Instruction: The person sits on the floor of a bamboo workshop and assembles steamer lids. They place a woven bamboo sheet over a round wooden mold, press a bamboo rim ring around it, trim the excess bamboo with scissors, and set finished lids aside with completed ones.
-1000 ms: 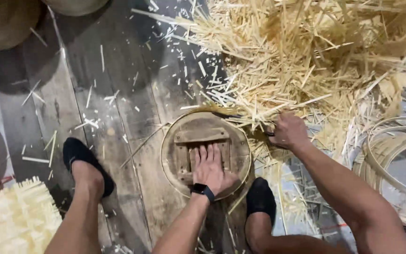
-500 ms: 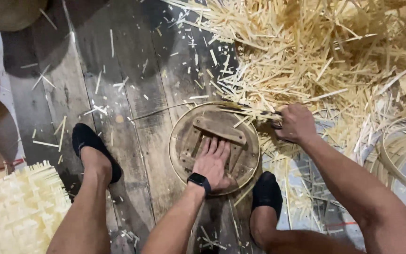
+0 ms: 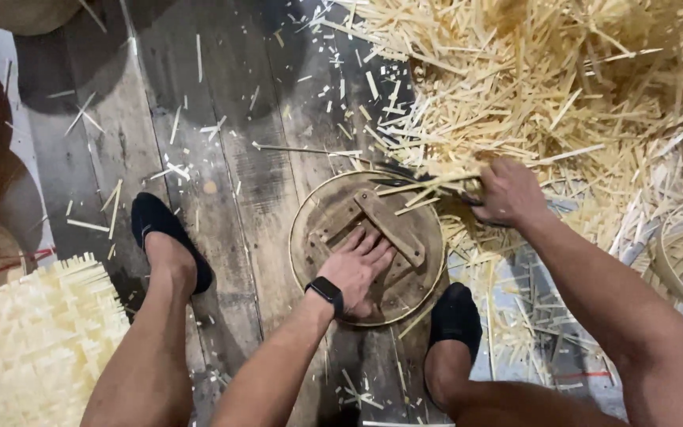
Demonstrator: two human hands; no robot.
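Fingers of your left hand lie spread and flat on the round wooden disc, grasping nothing, pressing its crossed battens against the plank floor. Your right hand is clenched around a dark-handled tool, probably shears, and some pale bamboo strips at the disc's far rim, beside the big heap of splints. The disc sits between your two black slippers. Your left fingertips point toward the blade, so if it slips off the strips it may nick them. Loose offcuts under the disc could let it skid as you press. A woven mat lies well apart, at left.
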